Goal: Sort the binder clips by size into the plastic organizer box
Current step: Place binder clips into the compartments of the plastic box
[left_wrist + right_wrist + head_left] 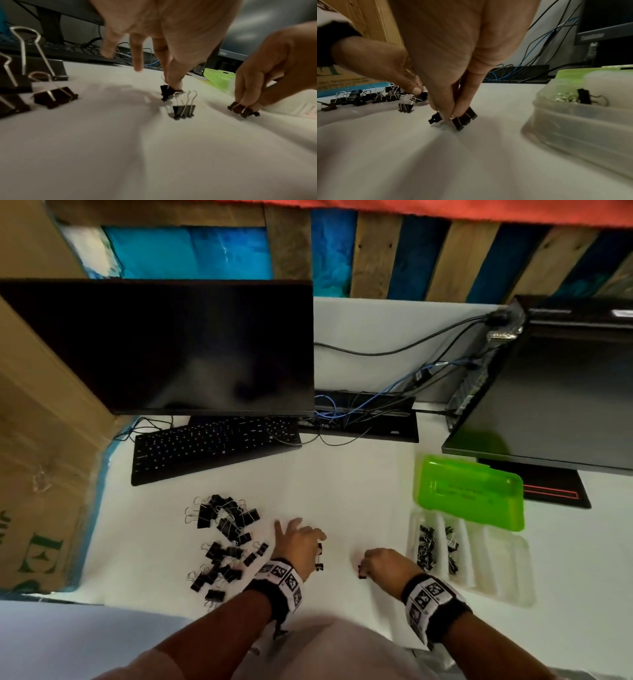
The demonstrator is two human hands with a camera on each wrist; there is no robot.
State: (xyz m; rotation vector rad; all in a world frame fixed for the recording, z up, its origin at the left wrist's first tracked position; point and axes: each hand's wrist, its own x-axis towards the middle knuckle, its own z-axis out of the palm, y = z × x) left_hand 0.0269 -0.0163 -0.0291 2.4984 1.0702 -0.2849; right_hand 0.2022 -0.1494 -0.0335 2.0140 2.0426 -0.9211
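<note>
A pile of black binder clips (222, 542) of mixed sizes lies on the white table, left of my hands. My left hand (317, 544) pinches a small binder clip (167, 93) between thumb and forefinger, right at the table surface. Another small clip (184, 111) stands loose beside it. My right hand (364, 566) pinches a small binder clip (464, 119) against the table; a second black piece (435, 119) shows under its fingertips (445, 115). The clear organizer box (496, 570) sits to the right, with small clips (426, 549) in its two left compartments.
The box's green lid (469, 494) lies open behind it. A black keyboard (212, 446) and a dark monitor (171, 347) stand behind the pile, a second monitor (555, 392) at the right, cables (359, 412) between them. A cardboard box (41, 491) borders the left.
</note>
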